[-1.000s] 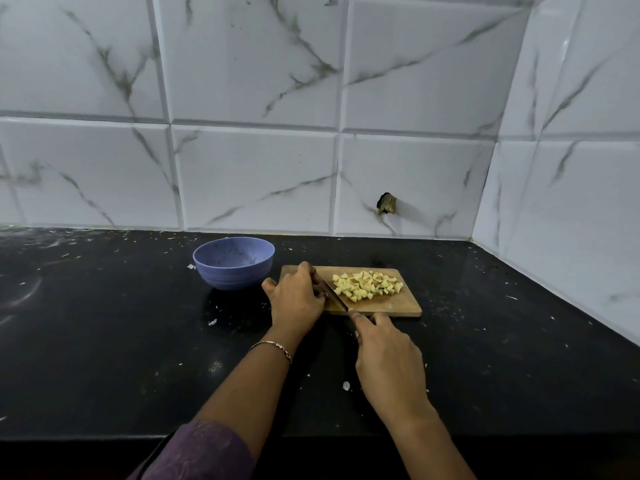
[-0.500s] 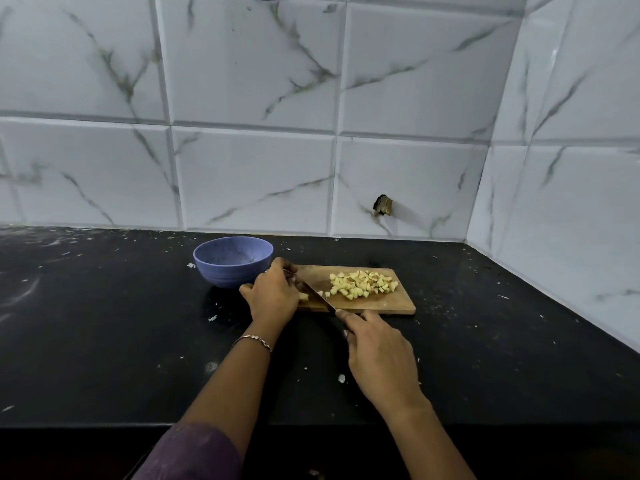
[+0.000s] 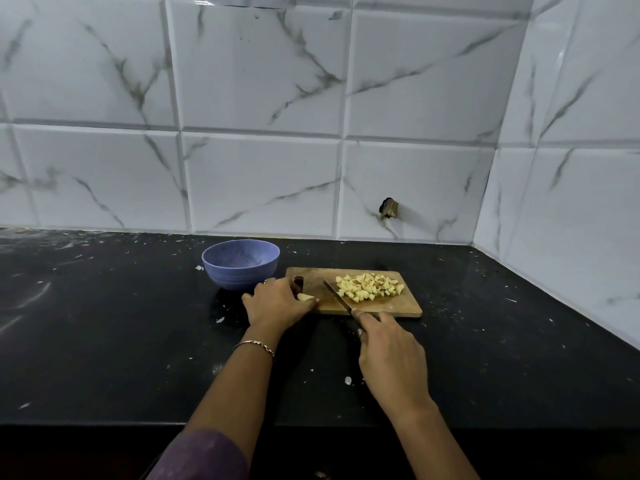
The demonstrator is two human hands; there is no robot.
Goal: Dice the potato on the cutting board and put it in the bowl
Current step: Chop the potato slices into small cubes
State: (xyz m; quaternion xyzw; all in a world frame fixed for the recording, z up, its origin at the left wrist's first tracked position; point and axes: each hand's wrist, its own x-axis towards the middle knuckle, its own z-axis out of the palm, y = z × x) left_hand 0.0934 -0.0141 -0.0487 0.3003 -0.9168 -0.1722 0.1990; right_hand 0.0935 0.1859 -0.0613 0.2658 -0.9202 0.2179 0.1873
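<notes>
A small wooden cutting board (image 3: 388, 308) lies on the black counter, with a heap of pale yellow potato dice (image 3: 369, 287) on its right half. My left hand (image 3: 277, 303) sits at the board's left end, its fingers curled round a small potato piece (image 3: 305, 297). My right hand (image 3: 389, 348) grips the handle of a knife (image 3: 337, 296) whose blade slants across the board between the piece and the dice. The blue bowl (image 3: 240, 263) stands just left of the board, and nothing shows inside it.
The black counter (image 3: 104, 341) is speckled with white flecks and smears. White marble-look tiled walls (image 3: 263, 181) meet in a corner at the right, close behind the board. A small dark hole (image 3: 389, 208) shows in the back wall.
My left hand has slid left along the board with the potato piece, widening the gap to the knife blade. The view has shifted slightly.
</notes>
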